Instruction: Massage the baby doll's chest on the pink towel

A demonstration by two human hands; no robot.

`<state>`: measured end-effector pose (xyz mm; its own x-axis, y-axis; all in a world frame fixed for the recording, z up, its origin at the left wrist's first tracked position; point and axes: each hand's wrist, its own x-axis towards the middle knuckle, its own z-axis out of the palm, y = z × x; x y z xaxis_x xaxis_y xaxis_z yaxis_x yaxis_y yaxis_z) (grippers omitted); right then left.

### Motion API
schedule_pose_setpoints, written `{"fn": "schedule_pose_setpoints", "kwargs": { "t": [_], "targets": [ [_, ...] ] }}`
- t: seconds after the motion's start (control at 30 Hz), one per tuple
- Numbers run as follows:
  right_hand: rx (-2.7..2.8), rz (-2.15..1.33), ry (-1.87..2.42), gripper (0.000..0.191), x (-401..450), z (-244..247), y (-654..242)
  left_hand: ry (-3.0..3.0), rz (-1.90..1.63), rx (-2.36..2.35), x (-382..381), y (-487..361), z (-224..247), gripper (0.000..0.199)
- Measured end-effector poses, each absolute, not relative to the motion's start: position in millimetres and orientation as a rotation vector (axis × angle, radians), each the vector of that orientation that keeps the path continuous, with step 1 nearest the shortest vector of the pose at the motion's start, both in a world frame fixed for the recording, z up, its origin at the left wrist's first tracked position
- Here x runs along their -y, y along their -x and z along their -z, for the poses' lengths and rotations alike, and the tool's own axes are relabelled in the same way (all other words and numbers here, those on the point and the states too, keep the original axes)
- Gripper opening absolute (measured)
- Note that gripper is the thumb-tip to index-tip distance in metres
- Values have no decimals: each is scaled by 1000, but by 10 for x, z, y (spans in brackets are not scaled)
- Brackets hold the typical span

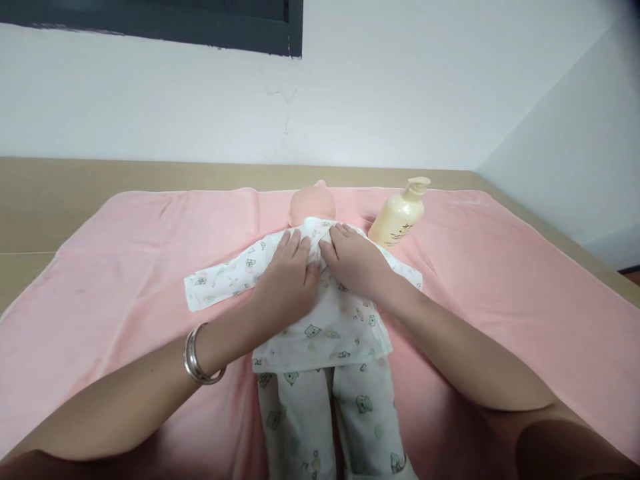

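Note:
A baby doll (312,204) lies on its back with its head at the far end. It wears a white printed long-sleeved top (320,343) and matching white trousers (367,413). My left hand (290,277) lies flat on the left part of the doll's chest, fingers stretched out. On the right part of the chest rests my right hand (357,263), its fingers extended and pointing up and inward. Both hands touch the top's fabric near the collar. The doll's left-side sleeve (215,283) stretches outward; the other sleeve is partly hidden behind my right forearm.
A pale yellow pump bottle (400,217) leans or stands just right of the doll's head. Under everything spreads a pink blanket (135,280) on a wooden-coloured surface (45,200). White walls (380,87) rise behind and at the right. A silver bangle (195,357) circles my left wrist.

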<state>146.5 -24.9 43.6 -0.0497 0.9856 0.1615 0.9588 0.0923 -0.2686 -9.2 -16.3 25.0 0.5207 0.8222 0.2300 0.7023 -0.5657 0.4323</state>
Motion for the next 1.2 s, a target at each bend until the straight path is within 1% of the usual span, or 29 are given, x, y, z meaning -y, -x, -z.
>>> {"fn": "schedule_pose_setpoints", "kwargs": {
  "t": [0.1, 0.2, 0.33, 0.47, 0.57, 0.7, 0.8, 0.9, 1.0, 1.07, 1.2],
  "targets": [
    [2122, -77, 1878, 38, 392, -466, -1418, -2446, -538, -1312, -24, 97, -273, 57],
    [2143, -194, 1888, 34, 405, -515, -1433, -2446, -557, -1338, -125, 104, -250, 57],
    [2068, -261, 1948, 35, 245, -512, -1494, -2503, -625, -1336, -73, 109, -192, 57],
    [2031, -241, 1971, 42, 157, -425, -1503, -2559, -625, -1364, 81, 83, -197, 56],
    [2074, -78, 1918, 50, 233, -346, -1436, -2632, -598, -1356, 138, 72, -240, 56],
    [2104, 75, 1844, 58, 494, -311, -1262, -2641, -545, -1275, -41, 119, -264, 54],
    [2153, 35, 1800, 57, 572, -361, -1226, -2578, -565, -1318, -171, 146, -220, 55],
    [2126, -173, 1838, 57, 400, -416, -1353, -2629, -613, -1349, -77, 128, -172, 56],
    [2040, -353, 1910, 63, 201, -401, -1476, -2728, -664, -1299, 108, 116, -170, 53],
    [2012, -313, 1919, 66, 205, -351, -1459, -2773, -684, -1237, 140, 135, -188, 51],
    [2080, -144, 1796, 62, 470, -280, -1287, -2677, -725, -1239, -31, 196, -187, 49]
  ]
}}
